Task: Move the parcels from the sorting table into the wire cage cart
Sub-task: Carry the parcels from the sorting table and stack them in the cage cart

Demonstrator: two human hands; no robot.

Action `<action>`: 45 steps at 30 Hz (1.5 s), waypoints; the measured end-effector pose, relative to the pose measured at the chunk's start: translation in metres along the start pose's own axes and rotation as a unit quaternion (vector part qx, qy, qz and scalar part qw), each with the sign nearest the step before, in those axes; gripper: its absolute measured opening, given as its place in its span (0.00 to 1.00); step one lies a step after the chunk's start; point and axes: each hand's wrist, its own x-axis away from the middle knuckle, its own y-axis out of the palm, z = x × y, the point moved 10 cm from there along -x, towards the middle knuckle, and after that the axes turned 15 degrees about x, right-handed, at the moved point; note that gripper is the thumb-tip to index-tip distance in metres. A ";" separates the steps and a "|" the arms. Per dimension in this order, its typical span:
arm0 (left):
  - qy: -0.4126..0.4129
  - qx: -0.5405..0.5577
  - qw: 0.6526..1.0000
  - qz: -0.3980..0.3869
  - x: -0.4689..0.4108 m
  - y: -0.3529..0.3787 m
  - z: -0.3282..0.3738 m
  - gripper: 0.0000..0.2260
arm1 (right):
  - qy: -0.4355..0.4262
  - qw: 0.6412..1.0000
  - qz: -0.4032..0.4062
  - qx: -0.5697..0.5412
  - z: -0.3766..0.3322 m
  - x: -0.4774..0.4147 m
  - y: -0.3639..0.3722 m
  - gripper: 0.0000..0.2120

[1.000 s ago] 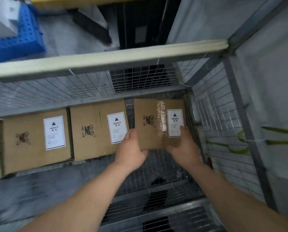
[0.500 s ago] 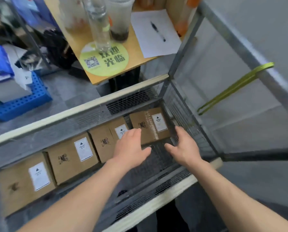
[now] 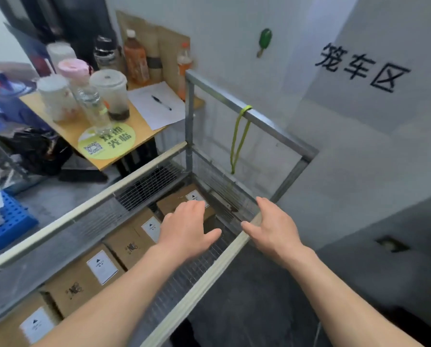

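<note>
Hands: my left hand (image 3: 188, 229) and right hand (image 3: 272, 227) are both released, fingers spread and relaxed, grasping nothing. The left hovers over the cart interior. The right is above the near rail at the corner, and I cannot tell whether it touches.

Parcels (image 3: 68, 295): four visible, in a row on the floor of the wire cage cart (image 3: 109, 194), along its far side, white labels up. My left fingers partly cover the corner one.

Green strap (image 3: 238, 141) hangs from the side rail. Beyond it, a wooden surface (image 3: 67, 125) carries cups (image 3: 109, 93), bottles (image 3: 134, 61), and a sheet of paper (image 3: 159, 116) with a pen (image 3: 161, 102).

"笼车区" on wall (image 3: 354, 113), "欢迎光临" on round green sticker (image 3: 107, 144)
</note>
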 end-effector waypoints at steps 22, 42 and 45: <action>0.280 -0.084 0.954 -0.058 0.190 0.085 0.225 0.32 | 0.263 0.963 0.036 -0.045 0.180 0.316 -0.014 0.32; 0.503 -0.104 0.829 -0.220 0.388 0.190 0.286 0.34 | 0.518 0.847 0.038 -0.116 0.189 0.599 0.064 0.36; 0.526 -0.109 0.810 -0.235 0.420 0.207 0.299 0.33 | 0.546 0.828 0.043 -0.120 0.194 0.640 0.071 0.36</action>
